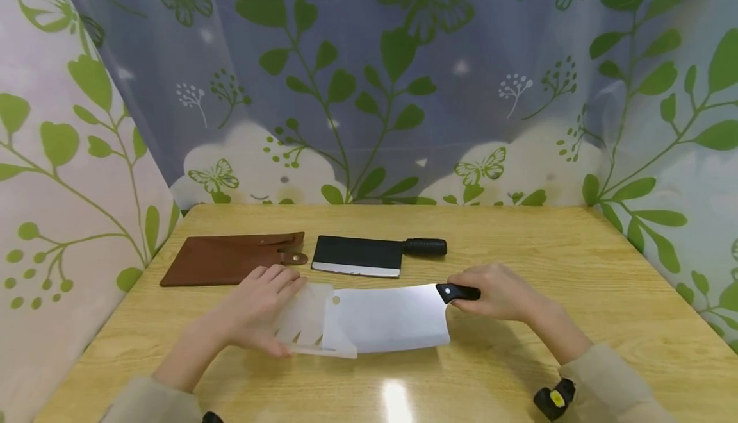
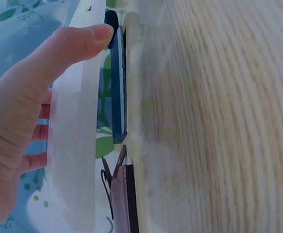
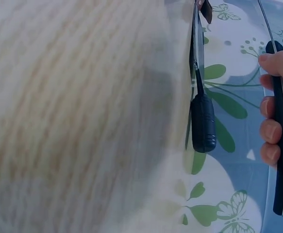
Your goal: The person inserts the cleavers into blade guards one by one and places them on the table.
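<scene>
A silver cleaver point(image 1: 386, 320) with a black handle point(image 3: 282, 141) is held above the table, its blade flat toward the head camera. My right hand point(image 1: 490, 290) grips the handle. Over the blade's left end lies a translucent white plastic blade guard point(image 1: 308, 311) with triangular cutouts. My left hand point(image 1: 259, 311) holds this guard from its left side, thumb along the lower edge and fingers behind, as the left wrist view point(image 2: 73, 141) shows. How far the blade reaches inside the guard is partly hidden by the left hand.
Behind the hands, a second cleaver point(image 1: 357, 254) with a black blade and black handle lies on the wooden table point(image 1: 519, 372). To its left is a brown leather sheath point(image 1: 219, 259) with a snap strap. A patterned curtain point(image 1: 357, 90) hangs behind the table.
</scene>
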The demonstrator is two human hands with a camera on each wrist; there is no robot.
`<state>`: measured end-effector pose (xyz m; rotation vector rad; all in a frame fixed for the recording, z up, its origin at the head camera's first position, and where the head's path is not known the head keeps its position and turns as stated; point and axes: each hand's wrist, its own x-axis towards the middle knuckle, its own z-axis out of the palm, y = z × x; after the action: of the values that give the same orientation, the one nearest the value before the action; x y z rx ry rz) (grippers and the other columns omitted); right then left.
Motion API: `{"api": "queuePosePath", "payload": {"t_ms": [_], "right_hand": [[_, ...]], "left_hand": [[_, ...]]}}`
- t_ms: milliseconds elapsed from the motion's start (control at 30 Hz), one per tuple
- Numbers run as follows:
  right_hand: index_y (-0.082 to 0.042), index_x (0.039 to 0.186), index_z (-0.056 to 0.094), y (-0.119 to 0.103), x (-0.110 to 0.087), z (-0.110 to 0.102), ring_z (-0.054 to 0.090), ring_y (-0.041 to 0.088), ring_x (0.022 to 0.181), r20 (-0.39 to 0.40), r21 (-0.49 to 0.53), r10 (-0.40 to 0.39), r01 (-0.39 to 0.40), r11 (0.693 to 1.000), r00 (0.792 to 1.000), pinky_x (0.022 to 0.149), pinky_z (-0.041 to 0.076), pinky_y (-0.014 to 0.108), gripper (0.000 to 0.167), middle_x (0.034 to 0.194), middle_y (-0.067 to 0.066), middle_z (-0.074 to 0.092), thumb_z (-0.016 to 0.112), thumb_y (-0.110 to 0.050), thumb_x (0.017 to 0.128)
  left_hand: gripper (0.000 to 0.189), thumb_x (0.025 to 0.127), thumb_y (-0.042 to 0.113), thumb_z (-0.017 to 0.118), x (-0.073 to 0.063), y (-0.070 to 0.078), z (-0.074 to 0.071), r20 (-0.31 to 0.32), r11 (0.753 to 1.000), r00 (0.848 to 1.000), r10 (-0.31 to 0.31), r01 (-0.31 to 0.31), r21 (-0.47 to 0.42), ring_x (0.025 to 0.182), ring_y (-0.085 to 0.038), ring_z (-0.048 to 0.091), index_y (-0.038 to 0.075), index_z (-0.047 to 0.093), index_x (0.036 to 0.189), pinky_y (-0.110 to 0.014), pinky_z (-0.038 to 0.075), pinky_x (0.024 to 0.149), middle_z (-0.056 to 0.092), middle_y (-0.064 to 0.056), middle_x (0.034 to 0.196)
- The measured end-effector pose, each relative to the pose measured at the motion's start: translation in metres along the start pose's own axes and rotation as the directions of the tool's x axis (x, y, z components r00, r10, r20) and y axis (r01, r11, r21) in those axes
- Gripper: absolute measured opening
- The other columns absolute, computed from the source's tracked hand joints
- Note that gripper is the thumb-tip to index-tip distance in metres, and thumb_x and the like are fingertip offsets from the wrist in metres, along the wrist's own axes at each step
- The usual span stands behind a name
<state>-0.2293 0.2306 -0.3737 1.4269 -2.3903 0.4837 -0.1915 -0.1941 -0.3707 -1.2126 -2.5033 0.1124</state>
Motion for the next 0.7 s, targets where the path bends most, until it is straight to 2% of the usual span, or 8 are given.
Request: {"api": "queuePosePath", "payload": {"t_ms": [167,300,567,700], "right_hand": [[-0.006,0.095,0.069,-0.003,-0.002,0.003,0.055,0.002,0.063,0.012,0.01,0.008,-0.009,1.0,1.0,0.052,0.043,0.015,0.022,0.082,0.002,0.067,0.075,-0.011,0.074],[-0.006,0.095,0.068,-0.003,-0.004,0.004,0.051,0.0,0.061,0.023,0.018,0.021,-0.021,1.0,1.0,0.051,0.041,0.015,0.021,0.081,0.001,0.066,0.074,-0.012,0.076],[-0.004,0.098,0.068,0.002,-0.003,-0.001,0.049,-0.001,0.06,-0.024,0.045,-0.058,0.059,0.997,0.998,0.051,0.04,0.013,0.021,0.08,0.0,0.065,0.072,-0.013,0.079],[-0.005,0.098,0.068,0.0,0.001,-0.001,0.048,-0.001,0.059,-0.002,0.029,-0.057,0.057,0.998,0.998,0.05,0.039,0.013,0.02,0.08,-0.001,0.064,0.071,-0.016,0.081]], "left_hand": [[0.105,0.047,0.071,0.07,0.0,0.002,-0.001,0.014,1.0,1.0,0.005,-0.005,-0.001,0.105,-0.028,0.047,-0.001,0.054,0.122,-0.043,0.041,0.082,0.053,-0.012,0.116],[0.105,0.046,0.07,0.071,0.001,0.002,-0.002,0.003,1.0,1.0,0.018,-0.018,-0.006,0.104,-0.028,0.047,-0.001,0.055,0.121,-0.043,0.04,0.082,0.053,-0.011,0.115],[0.105,0.045,0.068,0.073,0.008,0.004,-0.002,-0.023,0.996,0.998,0.054,-0.055,-0.063,0.106,-0.026,0.047,0.0,0.054,0.122,-0.043,0.039,0.082,0.053,-0.011,0.116],[0.104,0.046,0.067,0.072,0.012,0.007,-0.003,-0.02,0.996,0.998,0.064,-0.065,-0.06,0.108,-0.027,0.046,0.001,0.053,0.123,-0.043,0.039,0.083,0.052,-0.012,0.118]]}}
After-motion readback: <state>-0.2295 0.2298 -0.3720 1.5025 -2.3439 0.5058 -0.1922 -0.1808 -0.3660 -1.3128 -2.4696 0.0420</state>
